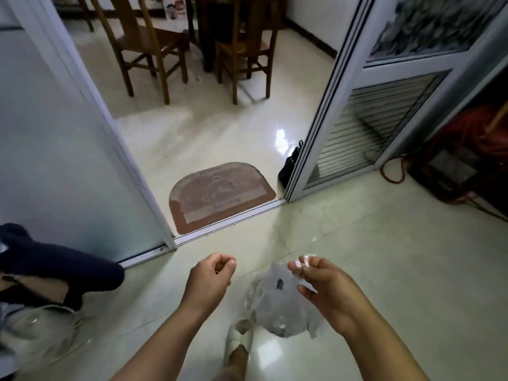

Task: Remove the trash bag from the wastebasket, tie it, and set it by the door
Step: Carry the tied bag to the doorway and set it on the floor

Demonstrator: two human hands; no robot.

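Head view: bag out of the bin, we're at the doorway, set-down still open.

Our right hand (324, 290) pinches the top of the clear trash bag (277, 306); it hangs between both wrists above the floor, near the door track (228, 220). Left hand (211, 279) loosely curled, holding nothing we can see. Bag looks thin, crumpled, nearly empty, one dark scrap inside. Knot: can't tell. Left to do, we judge: place it by the sliding door (357, 127).

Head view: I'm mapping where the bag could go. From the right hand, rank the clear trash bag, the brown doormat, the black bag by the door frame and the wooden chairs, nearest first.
1. Clear trash bag, held in the right hand.
2. Brown doormat, ahead past the door track.
3. Black bag, against the right door frame; hard to separate from the mat.
4. Wooden chairs, far room beyond.
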